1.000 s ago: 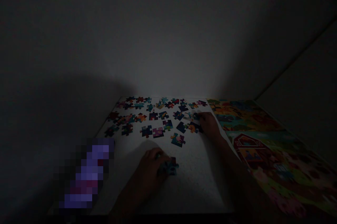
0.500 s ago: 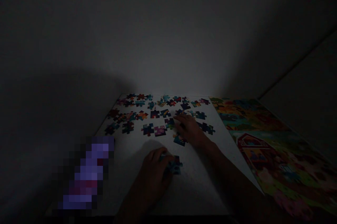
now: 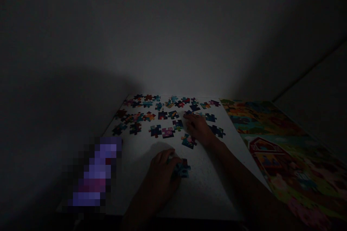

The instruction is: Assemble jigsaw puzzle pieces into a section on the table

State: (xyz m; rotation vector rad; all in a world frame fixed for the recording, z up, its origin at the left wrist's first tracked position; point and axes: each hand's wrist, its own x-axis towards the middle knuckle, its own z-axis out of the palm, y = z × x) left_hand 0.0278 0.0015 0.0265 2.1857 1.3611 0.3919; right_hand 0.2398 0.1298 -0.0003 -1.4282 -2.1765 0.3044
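Note:
In the dim light my left hand (image 3: 164, 167) rests low on the white tabletop (image 3: 206, 187). Its thumb and fingers are closed on a few dark blue-green jigsaw pieces (image 3: 184, 169), which seem joined; part of them is hidden under the hand. Further up, my right hand (image 3: 199, 128) reaches over the scattered pieces, fingers bent and apart, nothing visibly held. Its fingertips are at a dark jigsaw piece (image 3: 189, 113); whether they touch it I cannot tell. Close by lie a green-blue piece (image 3: 178, 125), a pink piece (image 3: 168, 132) and a teal piece (image 3: 189, 141).
Several more loose pieces (image 3: 148, 116) lie in rough rows toward the back wall (image 3: 173, 43). Along the right side are colourful farm and animal pictures (image 3: 287, 166). A blurred purple item (image 3: 96, 173) sits at the left edge.
My right hand has moved slightly away from me and to the right, toward the dark piece. My left hand keeps its hold on the joined pieces. The whole view has shifted a little.

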